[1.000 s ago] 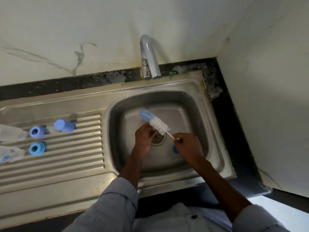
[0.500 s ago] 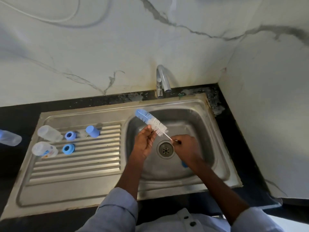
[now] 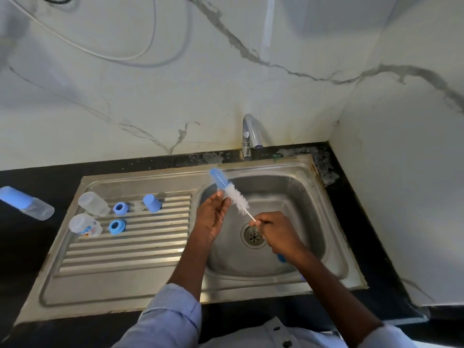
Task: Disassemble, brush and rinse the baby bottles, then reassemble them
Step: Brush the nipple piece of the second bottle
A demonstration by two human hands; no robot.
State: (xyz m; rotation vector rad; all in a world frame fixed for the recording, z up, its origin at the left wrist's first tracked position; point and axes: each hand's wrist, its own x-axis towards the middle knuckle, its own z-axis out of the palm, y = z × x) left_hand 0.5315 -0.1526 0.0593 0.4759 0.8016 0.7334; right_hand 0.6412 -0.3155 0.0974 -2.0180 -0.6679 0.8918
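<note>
1. Clear plastic with a blue cap, one whole baby bottle (image 3: 26, 202) lies on its side on the dark counter (image 3: 30, 247) at about nine o'clock from the sink — not yet taken apart.
2. On the ribbed drainboard (image 3: 125, 252), two clear bottle bodies (image 3: 93, 203) lie at ten o'clock of its middle; just to their three o'clock sit two blue collar rings (image 3: 120, 207) and, apart from them, a blue cap (image 3: 152, 202).
3. These parts look light and stiff. Wet, they would likely be slippery, so a bottle is probably best wrapped round its barrel, not pinched at the rim.
4. The left hand (image 3: 212, 217) is over the basin's nine o'clock edge, fingers nearly straight and close together, its fingertips touching the bottle brush (image 3: 232, 197) at the bristles.
5. That brush slants from a blue tip at eleven o'clock to a thin white stem at five o'clock — soft at the bristles, bendy along the stem, I judge.
6. The right hand (image 3: 278, 233) pinches the stem's end above the drain (image 3: 253, 236); a blue piece shows under the wrist, likely the handle.
7. The tap (image 3: 251, 136) stands at twelve o'clock of the sink (image 3: 334, 222); no water visible.
</note>
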